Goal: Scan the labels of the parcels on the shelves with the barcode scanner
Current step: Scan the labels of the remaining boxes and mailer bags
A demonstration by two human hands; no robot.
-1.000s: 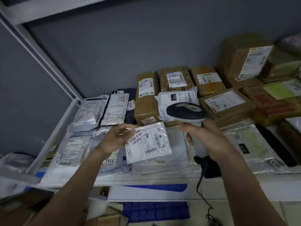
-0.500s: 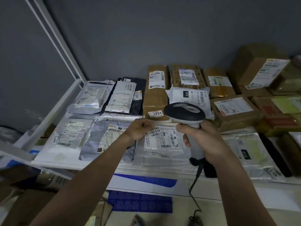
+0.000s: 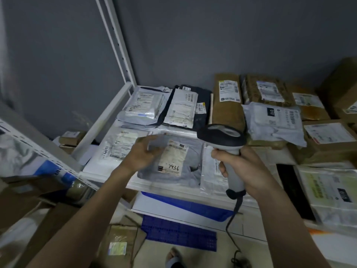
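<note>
Holding the barcode scanner [image 3: 224, 140] upright in my right hand [image 3: 244, 170], I wrap my fingers [image 3: 219, 154] around its pale grey handle just under the dark head, so that the scanning window faces away from me toward the parcels. Its cable [image 3: 234, 225] hangs from the base of the handle down toward the floor, below the shelf's front edge.

My left hand [image 3: 144, 154] reaches over the front left part of the white shelf [image 3: 104, 120], its fingers curled loosely over the top left corner of a grey soft mailer [image 3: 193, 151]. Motion blur keeps me from telling whether I pinch the bag or only touch it. The mailer lies flat near the shelf's front edge with its label [image 3: 173, 158] facing up, a handwritten 7936 at the label's near end. Lying label-up like this, it looks ready to be read without turning; I judge my left hand is there to steady or lift it toward the scanner.

Around it the other parcels also lie labels upward: a white mailer [image 3: 116, 149] at the front left corner, two pale bags [image 3: 143, 107] and a dark bag [image 3: 202, 105] toward the back left corner, and brown taped boxes [image 3: 228, 101] along the back edge against the grey wall. A white bag [image 3: 274, 122] rests on the boxes just behind the scanner head. More boxes and a pale mailer marked 010 [image 3: 328, 192] fill the right side.
</note>
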